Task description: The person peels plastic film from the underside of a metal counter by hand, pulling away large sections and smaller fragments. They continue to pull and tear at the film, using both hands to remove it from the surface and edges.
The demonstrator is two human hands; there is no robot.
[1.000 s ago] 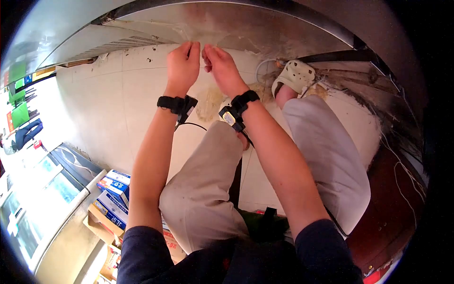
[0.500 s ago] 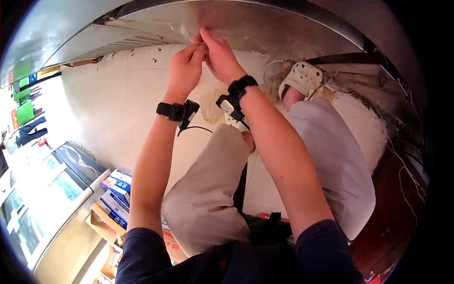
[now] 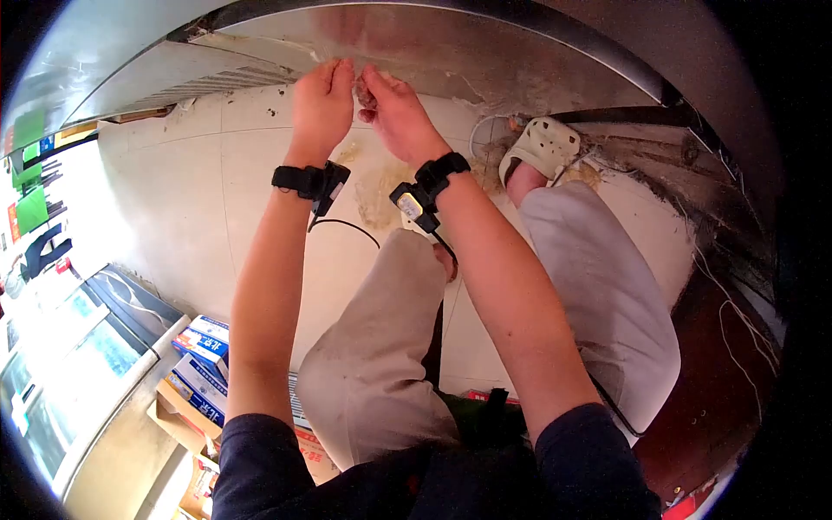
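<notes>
My left hand [image 3: 323,108] is closed in a pinch near the metal panel, its fingertips pressed together; what they hold is hidden. Just to its right, my right hand [image 3: 400,117] curls its fingers around a small lumpy reddish-brown piece [image 3: 366,94], whose exact kind I cannot tell. A narrow gap shows between the two hands. Each wrist wears a black strap with a small device, the left one [image 3: 328,186] trailing a black cable.
A metal panel [image 3: 416,52] with a dark edge spans the top. Below are pale stained floor tiles [image 3: 186,199] and a white clog [image 3: 546,147] on my foot. Blue-and-white boxes [image 3: 201,368] stand at the left, beside a glass-topped cabinet [image 3: 82,355]. Loose cables [image 3: 732,308] hang at right.
My hands, which were together, have come slightly apart. The left hand has shifted left, and the reddish-brown piece now shows more clearly at the right hand's fingers.
</notes>
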